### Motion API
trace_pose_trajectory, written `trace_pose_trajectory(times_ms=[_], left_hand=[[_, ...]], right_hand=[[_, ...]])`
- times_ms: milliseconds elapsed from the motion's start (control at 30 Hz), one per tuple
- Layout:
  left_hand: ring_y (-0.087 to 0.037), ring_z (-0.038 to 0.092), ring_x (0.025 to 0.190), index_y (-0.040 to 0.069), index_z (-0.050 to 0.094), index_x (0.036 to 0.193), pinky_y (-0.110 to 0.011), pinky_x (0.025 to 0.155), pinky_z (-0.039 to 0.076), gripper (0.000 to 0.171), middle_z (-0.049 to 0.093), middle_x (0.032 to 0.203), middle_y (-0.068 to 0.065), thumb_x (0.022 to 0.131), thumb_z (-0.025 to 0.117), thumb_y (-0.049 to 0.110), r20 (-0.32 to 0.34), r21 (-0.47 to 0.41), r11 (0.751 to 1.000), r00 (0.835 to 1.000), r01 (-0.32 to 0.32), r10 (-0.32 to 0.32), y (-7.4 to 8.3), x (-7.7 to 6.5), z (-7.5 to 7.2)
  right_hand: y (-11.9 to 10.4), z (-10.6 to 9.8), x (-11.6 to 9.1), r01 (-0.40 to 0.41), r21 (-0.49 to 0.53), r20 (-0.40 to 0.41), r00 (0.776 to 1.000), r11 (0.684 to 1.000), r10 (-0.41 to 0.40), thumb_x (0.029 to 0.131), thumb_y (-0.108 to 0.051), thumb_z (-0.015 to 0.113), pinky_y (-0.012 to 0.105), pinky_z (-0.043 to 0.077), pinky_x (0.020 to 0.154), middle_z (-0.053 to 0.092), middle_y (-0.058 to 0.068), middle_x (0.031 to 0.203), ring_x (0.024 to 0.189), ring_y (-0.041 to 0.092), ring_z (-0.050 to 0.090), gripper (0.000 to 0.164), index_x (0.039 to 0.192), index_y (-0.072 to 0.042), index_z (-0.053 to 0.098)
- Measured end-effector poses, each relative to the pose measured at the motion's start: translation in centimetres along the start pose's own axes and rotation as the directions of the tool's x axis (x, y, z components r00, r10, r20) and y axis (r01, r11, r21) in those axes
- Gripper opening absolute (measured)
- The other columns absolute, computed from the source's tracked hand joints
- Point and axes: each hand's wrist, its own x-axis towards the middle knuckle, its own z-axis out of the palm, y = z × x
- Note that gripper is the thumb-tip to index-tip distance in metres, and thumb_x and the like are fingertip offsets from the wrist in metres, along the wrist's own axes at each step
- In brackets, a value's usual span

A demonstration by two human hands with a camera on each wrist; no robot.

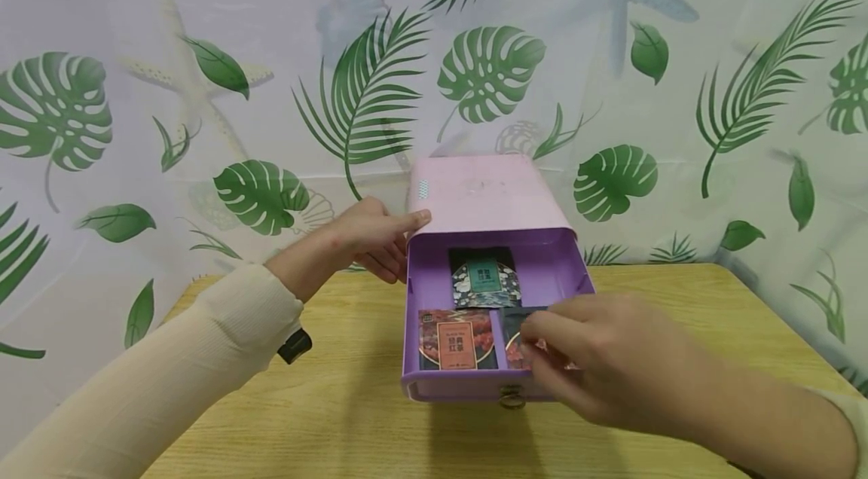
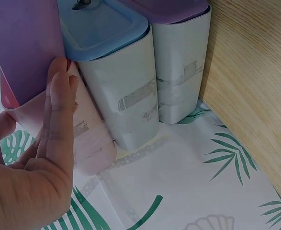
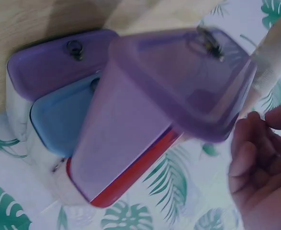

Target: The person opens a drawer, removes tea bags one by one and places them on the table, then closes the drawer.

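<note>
A pink box (image 1: 481,196) has its purple drawer (image 1: 545,260) pulled out toward me. Inside the drawer lie a tea sachet with a green label (image 1: 484,276), another with an orange label (image 1: 457,343), and a dark-and-red sachet (image 1: 513,336) partly covered by my right hand. My left hand (image 1: 380,238) holds the box by its left front edge, thumb on top and fingers along the side. Over the drawer's right front corner is my right hand (image 1: 610,358), slightly blurred, fingers loosely bent. No held thing shows between these fingers in the right wrist view.
Both wrist views show the pink box stacked on a blue-fronted drawer box (image 2: 106,28) and a purple-fronted one (image 2: 183,48). A metal ring pull (image 1: 511,396) hangs on the open drawer's front. Wooden table (image 1: 305,404) below; leaf-patterned cloth (image 1: 475,50) behind.
</note>
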Motion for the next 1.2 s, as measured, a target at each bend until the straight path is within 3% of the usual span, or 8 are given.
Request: trace_pose_trajectory(times_ms=[100, 267, 367, 567, 700, 900, 1067, 1200], left_hand=[[-0.029, 0.065, 0.070, -0.005, 0.064, 0.085, -0.040, 0.064, 0.057, 0.063, 0.067, 0.075, -0.017, 0.086, 0.053, 0.057, -0.003, 0.003, 1.000, 1.000, 0.001, -0.001, 0.0, 0.0, 0.0], [-0.028, 0.065, 0.069, -0.005, 0.065, 0.085, -0.037, 0.062, 0.058, 0.063, 0.067, 0.075, -0.017, 0.086, 0.053, 0.057, -0.004, 0.007, 1.000, 1.000, 0.007, -0.007, 0.0, 0.1, 0.0], [-0.029, 0.065, 0.069, -0.005, 0.065, 0.085, -0.037, 0.061, 0.058, 0.063, 0.067, 0.075, -0.017, 0.086, 0.053, 0.057, -0.002, 0.007, 1.000, 1.000, 0.009, -0.009, 0.0, 0.1, 0.1], [-0.028, 0.065, 0.069, -0.005, 0.064, 0.085, -0.036, 0.061, 0.058, 0.064, 0.067, 0.075, -0.017, 0.086, 0.052, 0.058, 0.001, 0.009, 1.000, 1.000, 0.004, -0.004, 0.1, 0.0, 0.1], [-0.028, 0.065, 0.069, -0.005, 0.064, 0.085, -0.036, 0.061, 0.058, 0.064, 0.067, 0.075, -0.018, 0.086, 0.052, 0.058, 0.004, 0.005, 1.000, 1.000, 0.004, -0.004, 0.1, 0.0, 0.0], [-0.029, 0.065, 0.070, -0.005, 0.064, 0.085, -0.036, 0.061, 0.058, 0.064, 0.067, 0.075, -0.018, 0.086, 0.052, 0.057, 0.005, 0.005, 1.000, 1.000, -0.001, 0.001, 0.1, 0.0, 0.0], [-0.028, 0.065, 0.069, -0.005, 0.065, 0.085, -0.036, 0.060, 0.058, 0.063, 0.067, 0.075, -0.018, 0.087, 0.052, 0.057, 0.007, 0.008, 1.000, 1.000, -0.006, 0.006, 0.2, -0.1, 0.0], [-0.028, 0.065, 0.069, -0.005, 0.065, 0.085, -0.036, 0.061, 0.058, 0.063, 0.067, 0.075, -0.018, 0.087, 0.053, 0.057, 0.009, 0.004, 1.000, 1.000, -0.003, 0.003, 0.2, -0.1, 0.0]], right_hand=[[1.2, 0.0, 0.2, -0.149, -0.011, 0.107, 0.983, 0.989, 0.150, 0.074, -0.017, 0.068, 0.014, 0.044, 0.050, 0.052, -0.017, 0.071, 0.061, -0.004, 0.044, 0.015, 0.085, -0.020, 0.058], [3.1, 0.5, 0.4, -0.332, -0.083, 0.290, 0.894, 0.940, 0.342, 0.076, -0.033, 0.072, 0.036, 0.052, 0.079, 0.056, 0.001, 0.107, 0.095, 0.012, 0.052, 0.053, 0.118, -0.011, 0.049], [4.1, 1.0, 0.3, -0.348, -0.108, 0.348, 0.864, 0.931, 0.364, 0.071, -0.039, 0.076, 0.045, 0.048, 0.089, 0.050, 0.010, 0.120, 0.107, 0.021, 0.047, 0.074, 0.127, -0.008, 0.041], [5.2, 1.7, -0.1, -0.335, -0.102, 0.454, 0.822, 0.937, 0.343, 0.059, -0.056, 0.079, 0.040, 0.048, 0.089, 0.050, 0.004, 0.113, 0.102, 0.016, 0.045, 0.085, 0.122, -0.009, 0.044], [5.4, 2.0, -0.4, -0.290, -0.068, 0.502, 0.817, 0.955, 0.284, 0.059, -0.060, 0.076, 0.034, 0.049, 0.081, 0.048, -0.001, 0.103, 0.092, 0.013, 0.045, 0.079, 0.113, -0.010, 0.046], [5.2, 2.4, -0.5, -0.221, -0.066, 0.522, 0.823, 0.973, 0.222, 0.061, -0.049, 0.077, 0.032, 0.046, 0.069, 0.040, -0.006, 0.086, 0.080, 0.012, 0.041, 0.060, 0.095, -0.016, 0.040], [5.0, 2.6, -0.5, -0.212, -0.054, 0.532, 0.821, 0.976, 0.207, 0.062, -0.046, 0.077, 0.033, 0.045, 0.069, 0.040, -0.006, 0.085, 0.079, 0.014, 0.043, 0.059, 0.094, -0.016, 0.038], [5.0, 2.6, -0.5, -0.239, -0.051, 0.550, 0.803, 0.970, 0.228, 0.061, -0.048, 0.079, 0.035, 0.048, 0.072, 0.044, -0.005, 0.088, 0.081, 0.015, 0.046, 0.064, 0.099, -0.016, 0.038]])
